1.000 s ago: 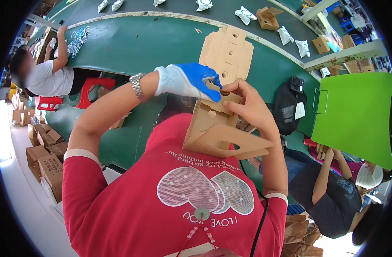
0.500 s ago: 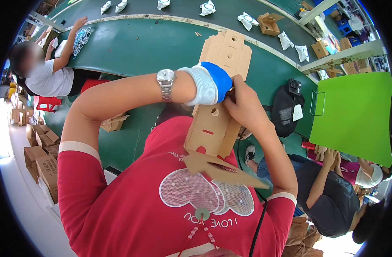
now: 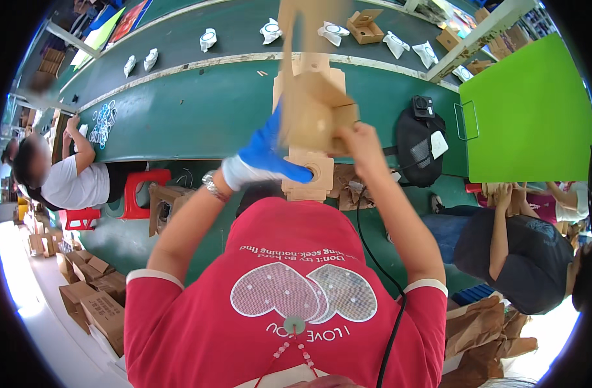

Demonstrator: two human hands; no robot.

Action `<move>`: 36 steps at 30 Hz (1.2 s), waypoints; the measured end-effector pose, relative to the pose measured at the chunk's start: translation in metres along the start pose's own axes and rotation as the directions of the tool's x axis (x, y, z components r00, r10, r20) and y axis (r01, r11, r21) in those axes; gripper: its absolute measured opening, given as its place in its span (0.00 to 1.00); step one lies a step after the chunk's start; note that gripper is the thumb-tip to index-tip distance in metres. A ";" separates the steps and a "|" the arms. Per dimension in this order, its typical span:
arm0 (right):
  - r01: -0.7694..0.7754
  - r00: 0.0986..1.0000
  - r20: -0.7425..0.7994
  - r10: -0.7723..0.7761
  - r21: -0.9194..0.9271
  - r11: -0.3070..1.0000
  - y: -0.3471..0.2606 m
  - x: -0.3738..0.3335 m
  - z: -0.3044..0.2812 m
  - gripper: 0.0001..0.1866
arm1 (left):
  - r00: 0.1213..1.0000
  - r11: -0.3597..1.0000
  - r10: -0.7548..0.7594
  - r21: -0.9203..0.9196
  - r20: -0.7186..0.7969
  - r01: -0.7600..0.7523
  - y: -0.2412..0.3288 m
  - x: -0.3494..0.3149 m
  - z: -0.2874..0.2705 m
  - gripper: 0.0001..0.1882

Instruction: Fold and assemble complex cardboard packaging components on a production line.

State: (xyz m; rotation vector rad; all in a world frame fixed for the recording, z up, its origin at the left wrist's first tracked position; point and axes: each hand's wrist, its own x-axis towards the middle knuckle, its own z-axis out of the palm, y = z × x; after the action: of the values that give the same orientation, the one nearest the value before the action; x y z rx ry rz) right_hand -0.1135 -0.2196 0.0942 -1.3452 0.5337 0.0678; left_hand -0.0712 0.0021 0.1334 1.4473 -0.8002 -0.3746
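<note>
A brown die-cut cardboard box (image 3: 317, 107), partly folded and blurred by motion, is held up over the green bench. My left hand (image 3: 265, 160), in a blue and white glove with a metal watch on the wrist, grips its lower left side. My bare right hand (image 3: 358, 138) grips its right edge. Under the hands lies a flat cardboard blank (image 3: 307, 183) with a round hole. My red shirt fills the lower middle of the view.
A dark green conveyor belt (image 3: 179, 110) carries white pouches (image 3: 207, 39) and a small open carton (image 3: 364, 26). A black bag (image 3: 417, 150) and a bright green board (image 3: 528, 110) are at the right. Seated co-workers are at the left (image 3: 70, 184) and right (image 3: 516, 252). Cartons (image 3: 89, 294) are stacked on the floor, beside a red stool (image 3: 139, 194).
Both hands have raised the cardboard box from chest height up and away over the bench, turning it upright. My gloved left hand has slid down to its lower part.
</note>
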 end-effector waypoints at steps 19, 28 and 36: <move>0.063 0.972 0.215 -0.095 0.151 0.987 0.015 -0.079 -0.001 0.41 | 0.941 0.319 -0.339 -0.937 0.028 0.142 -0.052 -0.031 0.030 0.23; 0.088 0.964 0.229 -0.132 0.196 0.977 0.016 -0.071 0.023 0.25 | 0.786 0.585 -0.618 -0.668 0.001 0.461 -0.063 -0.065 0.021 0.26; 0.367 0.920 0.203 -0.334 -0.153 0.918 0.031 -0.082 0.040 0.13 | 0.894 0.888 -0.424 -0.257 -0.144 0.380 0.016 -0.060 0.017 0.18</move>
State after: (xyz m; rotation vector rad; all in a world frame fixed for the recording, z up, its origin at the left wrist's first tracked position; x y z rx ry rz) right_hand -0.1833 -0.1537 0.1044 -1.5869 0.1330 -0.0621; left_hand -0.1286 0.0318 0.1322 1.4081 -0.2776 -0.6081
